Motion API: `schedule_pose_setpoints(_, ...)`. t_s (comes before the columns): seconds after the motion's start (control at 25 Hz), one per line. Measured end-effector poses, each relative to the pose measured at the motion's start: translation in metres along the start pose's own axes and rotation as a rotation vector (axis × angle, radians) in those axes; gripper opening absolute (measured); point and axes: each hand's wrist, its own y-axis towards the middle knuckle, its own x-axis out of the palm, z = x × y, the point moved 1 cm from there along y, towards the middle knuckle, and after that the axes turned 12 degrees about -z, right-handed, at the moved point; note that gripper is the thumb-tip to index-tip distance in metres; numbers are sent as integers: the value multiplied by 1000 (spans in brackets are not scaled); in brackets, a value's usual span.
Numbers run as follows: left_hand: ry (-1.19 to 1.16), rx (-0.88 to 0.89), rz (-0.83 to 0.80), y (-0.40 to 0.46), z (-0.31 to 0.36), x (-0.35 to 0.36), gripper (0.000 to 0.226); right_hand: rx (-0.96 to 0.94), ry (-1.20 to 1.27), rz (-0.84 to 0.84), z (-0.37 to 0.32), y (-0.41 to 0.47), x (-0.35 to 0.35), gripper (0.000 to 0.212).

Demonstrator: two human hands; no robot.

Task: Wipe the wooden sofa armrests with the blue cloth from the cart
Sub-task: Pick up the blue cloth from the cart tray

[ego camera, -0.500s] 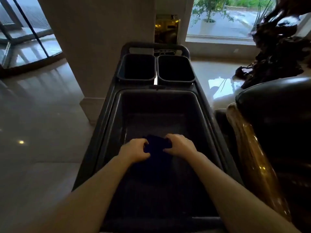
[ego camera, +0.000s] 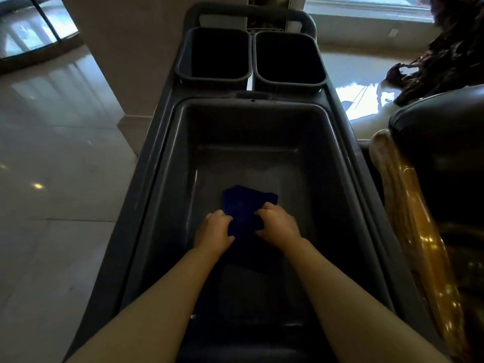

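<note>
A dark blue cloth lies in the large grey bin of the cart. My left hand grips the cloth's left side and my right hand grips its right side, fingers curled into the fabric. The cloth's far edge shows beyond my fingers; its near part is dark and hard to make out. The glossy wooden sofa armrest runs along the right of the cart, beside a dark leather cushion.
Two small dark tubs sit at the cart's far end under its handle. A pale pillar stands to the left on a shiny tiled floor. A dark carved root sculpture is at the upper right.
The view has tilted downward and closer to the bin. More of the blue cloth shows beyond my fingers; both hands stay gripped on it.
</note>
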Motion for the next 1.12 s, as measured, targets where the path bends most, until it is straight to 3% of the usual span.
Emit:
schedule_pose_setpoints(0.16, -61, -24, 71, -11, 5, 13, 24, 10, 29, 77, -4, -9, 9, 15)
schedule_pose_setpoints(0.4, -301, -90, -8, -24, 5, -27, 15, 118, 429, -6, 1, -27, -11, 4)
schedule_pose_setpoints(0.6, -275, 15, 10, -38, 34, -94, 14, 102, 493, 179, 0, -51, -70, 4)
schedule_pose_setpoints(0.84, -282, 193, 47, -73, 109, -158, 12, 62, 497, 420, 13, -128, -149, 7)
schedule_pose_setpoints(1.12, -244, 426, 129, -118, 258, -192, 18, 24, 458, 639, 81, -247, -227, 11)
